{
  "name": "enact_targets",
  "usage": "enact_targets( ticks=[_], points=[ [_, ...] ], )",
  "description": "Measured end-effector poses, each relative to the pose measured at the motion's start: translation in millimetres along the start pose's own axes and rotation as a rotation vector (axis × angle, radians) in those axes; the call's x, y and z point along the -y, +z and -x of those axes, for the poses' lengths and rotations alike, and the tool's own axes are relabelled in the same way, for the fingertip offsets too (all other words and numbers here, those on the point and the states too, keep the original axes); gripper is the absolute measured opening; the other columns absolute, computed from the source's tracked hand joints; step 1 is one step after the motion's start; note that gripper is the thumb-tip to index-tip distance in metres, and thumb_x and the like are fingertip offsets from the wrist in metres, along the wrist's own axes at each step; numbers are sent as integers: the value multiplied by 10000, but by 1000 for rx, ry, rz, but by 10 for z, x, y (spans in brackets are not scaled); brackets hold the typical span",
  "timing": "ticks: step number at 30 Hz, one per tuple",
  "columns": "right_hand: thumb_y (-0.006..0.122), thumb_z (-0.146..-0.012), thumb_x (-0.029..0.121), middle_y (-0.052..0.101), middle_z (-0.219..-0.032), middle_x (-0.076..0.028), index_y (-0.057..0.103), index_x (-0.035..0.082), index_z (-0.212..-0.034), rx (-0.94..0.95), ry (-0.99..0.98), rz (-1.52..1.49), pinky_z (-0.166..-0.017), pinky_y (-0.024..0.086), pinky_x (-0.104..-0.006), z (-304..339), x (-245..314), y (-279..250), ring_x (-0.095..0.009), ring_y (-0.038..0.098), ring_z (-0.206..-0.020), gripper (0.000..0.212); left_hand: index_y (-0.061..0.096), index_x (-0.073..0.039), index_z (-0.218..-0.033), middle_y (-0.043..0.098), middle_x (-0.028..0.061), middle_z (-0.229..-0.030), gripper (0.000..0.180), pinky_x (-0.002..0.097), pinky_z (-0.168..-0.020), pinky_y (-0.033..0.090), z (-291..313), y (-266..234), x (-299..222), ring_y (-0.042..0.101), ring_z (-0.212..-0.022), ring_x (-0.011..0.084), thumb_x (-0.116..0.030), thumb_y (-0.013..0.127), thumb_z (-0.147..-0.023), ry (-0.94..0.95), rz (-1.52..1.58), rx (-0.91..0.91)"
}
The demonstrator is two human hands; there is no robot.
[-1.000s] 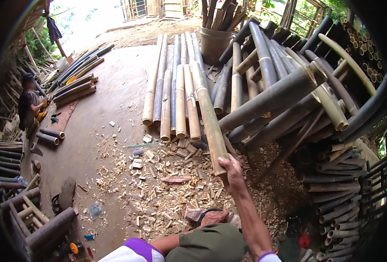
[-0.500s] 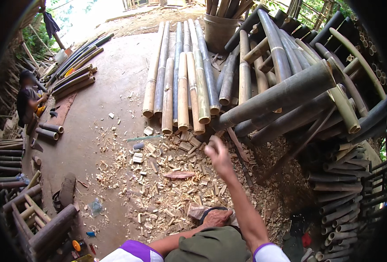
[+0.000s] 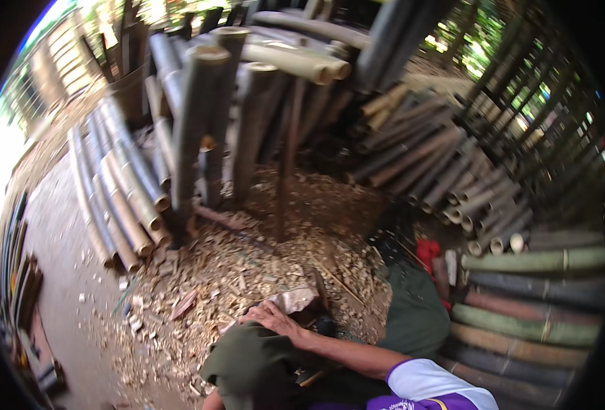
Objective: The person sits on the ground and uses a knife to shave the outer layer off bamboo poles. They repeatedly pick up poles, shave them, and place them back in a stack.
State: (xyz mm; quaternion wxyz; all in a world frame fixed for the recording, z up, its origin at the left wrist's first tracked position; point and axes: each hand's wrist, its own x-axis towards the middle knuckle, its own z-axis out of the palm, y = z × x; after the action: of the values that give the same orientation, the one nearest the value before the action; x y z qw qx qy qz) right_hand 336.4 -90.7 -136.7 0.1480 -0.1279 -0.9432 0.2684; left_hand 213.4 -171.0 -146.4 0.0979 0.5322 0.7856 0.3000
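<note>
My right hand [image 3: 272, 320] rests by my knee under dark green cloth [image 3: 251, 355], fingers stretched out, holding nothing I can make out. Just beyond it sits a wooden block [image 3: 296, 299] with a pale cut face, close to the fingers; whether they touch it I cannot tell. A dark shape [image 3: 326, 325] lies right beside the block, too blurred to name. Of my left arm only a bit of forearm [image 3: 214, 400] shows at the lower edge; the left hand is hidden. Wood chips [image 3: 214, 280] cover the ground around, with a reddish flat piece [image 3: 184, 305] among them.
Cut bamboo poles [image 3: 121, 198] lie side by side at the left. Thick dark bamboo [image 3: 200, 123] stands ahead, with a brown stick [image 3: 289, 164] nearby. Bamboo is stacked at right [image 3: 521, 321] and far right [image 3: 439, 157]. Green cloth [image 3: 415, 307] and a red thing [image 3: 427, 253] lie right.
The view has swung to the right, bringing the right-hand bamboo stacks in. My right hand has come down from its raised place to my knee. My left hand has gone out of sight.
</note>
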Motion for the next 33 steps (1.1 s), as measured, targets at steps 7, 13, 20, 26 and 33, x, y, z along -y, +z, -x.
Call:
enact_targets(
  ticks=[7,13,20,26,33],
  points=[
    [668,-974,233,633,-1386,-90,639,76,-1379,-195,131,-28,-1123,404,-539,362,-147,-324,-283,554,-1306,436,625,-126,-837,633,97,-691,165,447,-634,520,-51,178,-176,676,-682,325,-212,765,-834,39,-47,74],
    [607,-1045,243,539,-1489,-249,533,14,-1449,-361,873,-419,-1029,572,-416,638,-1627,-811,-333,650,-1227,471,623,-128,-831,628,92,-687,168,446,-632,518,-152,280,-238,674,-680,323,-213,767,-835,55,-56,94],
    [615,-1029,306,641,-1180,-268,521,-38,-1309,-1013,1180,-210,-928,486,-503,731,-3509,-2468,-406,636,-1120,453,620,-130,-825,623,87,-682,171,445,-630,515,-265,331,-304,672,-678,320,-213,770,-836,80,-78,136],
    [663,-1019,331,632,-1183,-245,349,-73,-1429,-1018,1502,26,-861,515,-521,1117,-4934,-2578,-388,643,-1056,656,704,-124,-914,688,115,-710,137,425,-601,517,-448,373,-232,693,-648,309,-213,776,-838,10,43,484],
    [778,-910,305,571,-1336,-324,308,-99,-1416,-1081,1676,-269,-986,546,-524,827,-5035,-2811,-444,627,-1194,800,675,-12,-1128,718,115,-767,280,357,-638,551,-1636,330,-591,693,-648,219,-156,744,-898,39,270,906]
  ],
)
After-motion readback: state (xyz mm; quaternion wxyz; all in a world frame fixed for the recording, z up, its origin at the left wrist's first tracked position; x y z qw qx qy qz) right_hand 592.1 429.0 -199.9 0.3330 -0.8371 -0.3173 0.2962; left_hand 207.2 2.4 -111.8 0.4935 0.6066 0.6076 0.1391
